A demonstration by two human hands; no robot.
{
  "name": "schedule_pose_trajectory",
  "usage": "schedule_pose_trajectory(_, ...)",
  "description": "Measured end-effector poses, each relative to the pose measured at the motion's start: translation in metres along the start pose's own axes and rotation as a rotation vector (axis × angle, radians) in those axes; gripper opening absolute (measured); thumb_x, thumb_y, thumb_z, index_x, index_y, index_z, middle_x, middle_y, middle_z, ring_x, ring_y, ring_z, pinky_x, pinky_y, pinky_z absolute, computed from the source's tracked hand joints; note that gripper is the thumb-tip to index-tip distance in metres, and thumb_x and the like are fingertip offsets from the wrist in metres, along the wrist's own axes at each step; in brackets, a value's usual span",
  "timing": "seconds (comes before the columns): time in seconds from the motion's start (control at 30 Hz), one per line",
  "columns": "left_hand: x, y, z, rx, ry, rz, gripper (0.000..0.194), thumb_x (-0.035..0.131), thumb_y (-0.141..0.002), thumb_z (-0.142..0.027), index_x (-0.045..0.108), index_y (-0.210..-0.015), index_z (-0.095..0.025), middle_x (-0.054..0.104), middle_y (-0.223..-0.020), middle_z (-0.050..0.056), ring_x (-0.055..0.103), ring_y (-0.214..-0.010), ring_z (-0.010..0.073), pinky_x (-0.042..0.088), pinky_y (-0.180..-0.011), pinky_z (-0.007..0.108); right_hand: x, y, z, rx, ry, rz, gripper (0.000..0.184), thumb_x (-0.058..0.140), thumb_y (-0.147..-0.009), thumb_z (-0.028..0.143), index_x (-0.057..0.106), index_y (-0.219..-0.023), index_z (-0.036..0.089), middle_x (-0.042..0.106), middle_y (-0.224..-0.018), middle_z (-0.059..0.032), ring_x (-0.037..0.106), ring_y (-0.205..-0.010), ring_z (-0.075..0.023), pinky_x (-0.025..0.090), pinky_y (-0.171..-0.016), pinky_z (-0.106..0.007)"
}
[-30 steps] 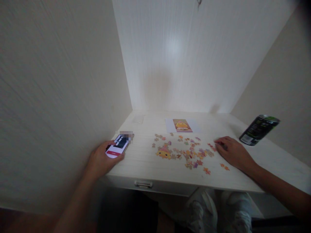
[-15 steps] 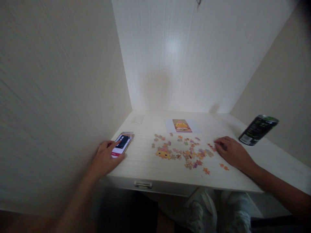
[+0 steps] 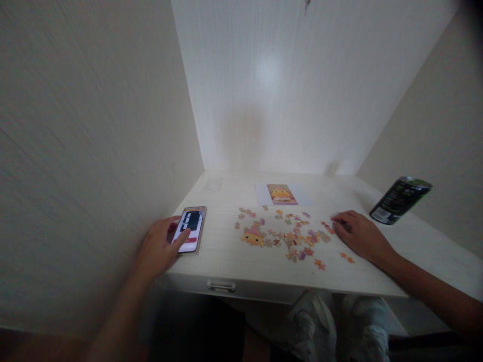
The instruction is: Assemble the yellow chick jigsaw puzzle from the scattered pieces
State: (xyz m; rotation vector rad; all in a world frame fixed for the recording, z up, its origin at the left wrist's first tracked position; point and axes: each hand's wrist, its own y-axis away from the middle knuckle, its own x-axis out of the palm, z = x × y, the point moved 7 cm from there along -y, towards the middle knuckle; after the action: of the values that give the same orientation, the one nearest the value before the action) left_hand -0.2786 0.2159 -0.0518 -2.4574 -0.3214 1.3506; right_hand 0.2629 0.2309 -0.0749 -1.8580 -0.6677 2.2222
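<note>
The left hand (image 3: 156, 249) grips the phone (image 3: 193, 221) at its left side, with the thumb across the lit screen and the other fingers at the far edge of the grip, partly hidden. The phone is at the left end of the table (image 3: 226, 261), near the side wall (image 3: 113, 151); whether it rests fully on the surface cannot be told. The right hand (image 3: 356, 234) rests on the table with fingers curled, the fingertips beside red puzzle pieces (image 3: 327, 228); whether its grip contains a piece cannot be told. Loose puzzle pieces (image 3: 294, 240) lie scattered between the hands. A joined section (image 3: 252, 238) with a yellow face is at the left of the scatter. Behind the pieces, a printed picture (image 3: 281, 194) lies flat. A dark can (image 3: 400, 201), tilted in the view, is positioned to the right of the right hand.
</note>
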Motion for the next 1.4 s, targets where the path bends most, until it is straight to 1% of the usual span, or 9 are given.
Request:
schedule_pose_trajectory(0.1, 0.001, 0.000, -0.001, 0.045, 0.004, 0.008, 0.060, 0.043, -0.088, -0.059, 0.059, -0.124, -0.014, 0.059, -0.101, 0.009, 0.055, -0.092, 0.0243, 0.043, -0.086, 0.039, 0.001, 0.000, -0.001, -0.004, -0.003, 0.000, 0.026, 0.045, -0.092, 0.032, 0.066, -0.096, 0.017, 0.068, -0.101, -0.0119, 0.063, -0.093, -0.0270, 0.051, -0.086, -0.043)
schedule_pose_trajectory(0.2, 0.003, 0.000, -0.003, 0.079, -0.041, 0.023, 0.059, 0.033, -0.091, -0.053, 0.060, -0.123, -0.011, 0.058, -0.106, 0.012, 0.052, -0.102, 0.0266, 0.039, -0.094, 0.041, 0.002, 0.000, -0.003, 0.002, -0.013, -0.009, 0.026, 0.046, -0.091, 0.033, 0.066, -0.096, 0.018, 0.069, -0.100, -0.0116, 0.064, -0.092, -0.0277, 0.051, -0.085, -0.044)
schedule_pose_trajectory(0.3, 0.004, 0.001, -0.004, 0.093, -0.060, 0.024, 0.055, 0.029, -0.093, -0.046, 0.060, -0.121, -0.011, 0.056, -0.111, 0.012, 0.049, -0.107, 0.0273, 0.036, -0.099, 0.042, 0.002, 0.000, -0.004, -0.004, -0.014, -0.012, 0.027, 0.046, -0.090, 0.033, 0.067, -0.095, 0.018, 0.069, -0.101, -0.0121, 0.064, -0.092, -0.0284, 0.051, -0.086, -0.045)
schedule_pose_trajectory(0.43, 0.006, 0.003, -0.003, 0.132, -0.088, 0.020, 0.049, 0.029, -0.095, -0.043, 0.058, -0.122, -0.014, 0.055, -0.114, 0.011, 0.048, -0.108, 0.0266, 0.035, -0.100, 0.043, 0.003, 0.000, -0.004, 0.001, 0.000, 0.001, 0.027, 0.045, -0.092, 0.033, 0.067, -0.095, 0.018, 0.069, -0.101, -0.0122, 0.064, -0.092, -0.0280, 0.051, -0.086, -0.045)
schedule_pose_trajectory(0.63, 0.009, 0.005, -0.002, 0.185, -0.111, 0.028, 0.047, 0.027, -0.096, -0.040, 0.056, -0.124, -0.015, 0.053, -0.117, 0.012, 0.047, -0.111, 0.0275, 0.036, -0.100, 0.044, 0.001, 0.000, -0.003, -0.003, -0.008, -0.014, 0.027, 0.046, -0.091, 0.034, 0.067, -0.095, 0.018, 0.069, -0.100, -0.0123, 0.064, -0.091, -0.0282, 0.051, -0.086, -0.045)
schedule_pose_trajectory(0.73, 0.010, 0.004, -0.002, 0.176, -0.111, 0.040, 0.045, 0.026, -0.098, -0.039, 0.055, -0.123, -0.017, 0.053, -0.118, 0.010, 0.046, -0.112, 0.0268, 0.036, -0.100, 0.043, 0.000, -0.001, -0.001, 0.004, -0.007, -0.016, 0.026, 0.046, -0.091, 0.033, 0.068, -0.094, 0.019, 0.069, -0.100, -0.0115, 0.065, -0.091, -0.0275, 0.051, -0.087, -0.044)
schedule_pose_trajectory(0.83, 0.010, 0.003, -0.002, 0.180, -0.118, 0.043, 0.045, 0.025, -0.098, -0.039, 0.056, -0.123, -0.017, 0.053, -0.118, 0.009, 0.046, -0.111, 0.0267, 0.036, -0.100, 0.043, -0.002, -0.001, 0.002, 0.006, -0.005, -0.016, 0.026, 0.046, -0.091, 0.032, 0.068, -0.092, 0.018, 0.069, -0.099, -0.0118, 0.065, -0.091, -0.0274, 0.051, -0.086, -0.044)
schedule_pose_trajectory(1.2, 0.009, 0.005, -0.005, 0.196, -0.124, 0.048, 0.043, 0.029, -0.096, -0.039, 0.057, -0.122, -0.018, 0.052, -0.120, 0.008, 0.045, -0.113, 0.0262, 0.035, -0.103, 0.044, 0.000, -0.001, -0.001, 0.017, -0.011, 0.002, 0.026, 0.046, -0.091, 0.032, 0.067, -0.094, 0.017, 0.068, -0.102, -0.0129, 0.064, -0.093, -0.0286, 0.051, -0.088, -0.045)
schedule_pose_trajectory(1.4, 0.007, 0.005, -0.011, 0.190, -0.112, 0.055, 0.044, 0.030, -0.095, -0.039, 0.058, -0.120, -0.016, 0.052, -0.120, 0.009, 0.046, -0.113, 0.0256, 0.034, -0.104, 0.044, -0.002, 0.000, 0.000, 0.018, -0.028, -0.008, 0.026, 0.047, -0.090, 0.033, 0.067, -0.095, 0.018, 0.069, -0.100, -0.0123, 0.065, -0.091, -0.0287, 0.051, -0.086, -0.045)
